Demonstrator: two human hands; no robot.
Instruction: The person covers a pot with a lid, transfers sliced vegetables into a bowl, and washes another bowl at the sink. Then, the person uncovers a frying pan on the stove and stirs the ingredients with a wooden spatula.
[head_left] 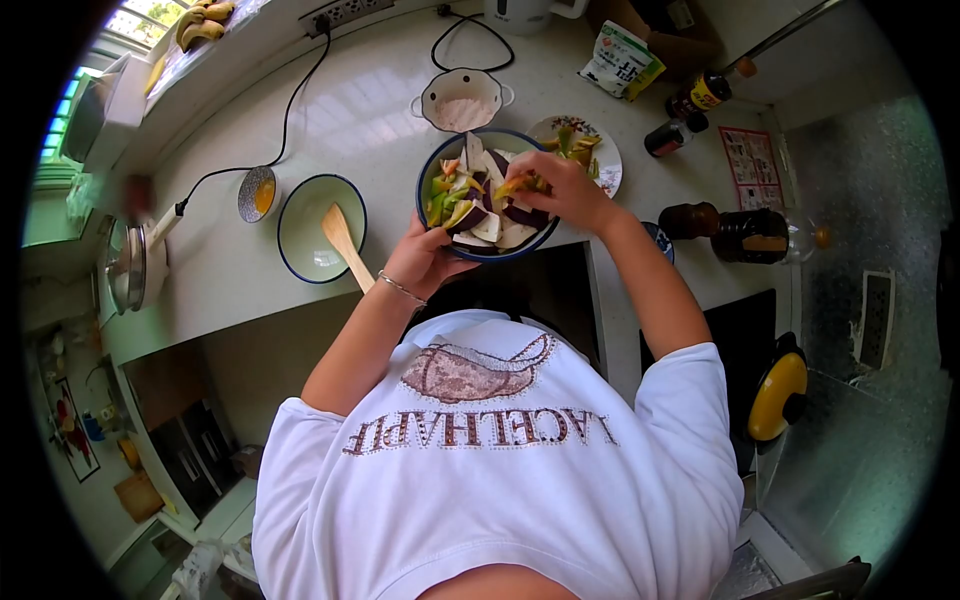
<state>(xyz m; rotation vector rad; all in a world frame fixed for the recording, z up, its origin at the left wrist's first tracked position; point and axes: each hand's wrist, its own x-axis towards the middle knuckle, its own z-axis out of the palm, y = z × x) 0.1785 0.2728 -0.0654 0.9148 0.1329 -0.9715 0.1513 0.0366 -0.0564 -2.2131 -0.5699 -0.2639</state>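
Note:
A blue-rimmed bowl holds cut eggplant chunks with purple skin and white flesh. Green and yellowish pepper pieces lie on the bowl's left side. My left hand, with a bracelet at the wrist, grips the near left of the bowl, its thumb by the rim. Over the bowl's right side, my right hand is closed on some yellow-orange pepper pieces; its fingers partly hide them. Behind that hand, a patterned plate carries more pepper pieces.
Left of the bowl, a wooden spatula leans in an enamel bowl, beside a small bowl of egg. A handled white dish stands behind. Bottles line the right; a cable crosses the back left.

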